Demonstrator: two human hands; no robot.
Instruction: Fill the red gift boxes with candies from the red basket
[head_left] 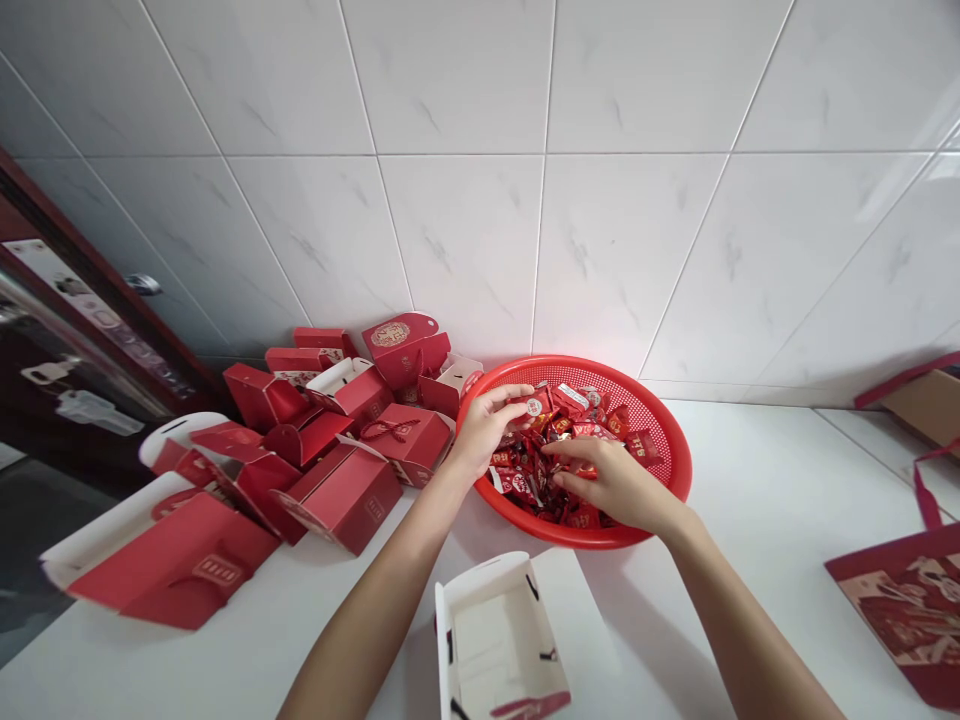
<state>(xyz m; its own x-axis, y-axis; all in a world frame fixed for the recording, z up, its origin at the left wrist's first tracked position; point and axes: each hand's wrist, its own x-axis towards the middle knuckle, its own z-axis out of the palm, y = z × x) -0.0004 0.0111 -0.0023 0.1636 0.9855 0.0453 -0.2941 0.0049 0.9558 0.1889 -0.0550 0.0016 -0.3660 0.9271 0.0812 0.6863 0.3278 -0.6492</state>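
A round red plastic basket (679, 450) with perforated sides stands against the wall, holding many wrapped candies (529, 470) in red and brown. Over its left side, my left hand (487, 425) pinches a red-wrapped candy (537, 403) with a pale round mark. My right hand (611, 480) reaches into the middle of the pile, thumb and fingers apart, touching or just above the candies; nothing shows between them. Below the basket, between my forearms, an open box (502, 630) with a white inside faces up, and its visible floor is bare.
Several red gift boxes (341, 495) crowd the left of the white table (660, 640), some with open lids. A red printed bag (907, 600) and a brown carton (926, 400) sit at the right edge. A tiled wall (465, 230) rises behind; a dark door frame with keys (82, 400) stands left.
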